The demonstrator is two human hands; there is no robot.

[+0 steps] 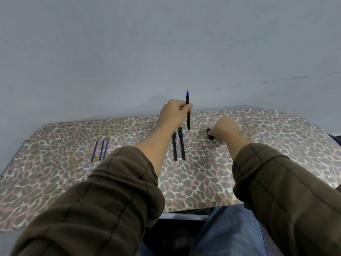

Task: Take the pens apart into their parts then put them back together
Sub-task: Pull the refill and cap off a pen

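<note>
My left hand (173,114) grips a black pen (188,119) upright above the table, its blue tip pointing up. My right hand (224,127) is down on the table at the right, its curled fingers pinching a small black pen cap (210,134). Two black pen barrels (178,144) lie side by side on the table between my forearms. Three thin blue ink refills (100,150) lie parallel at the left.
The table (276,145) carries a leopard-print cover and stands against a plain grey wall (166,43). My brown sleeves and blue-jeaned lap fill the near part of the view.
</note>
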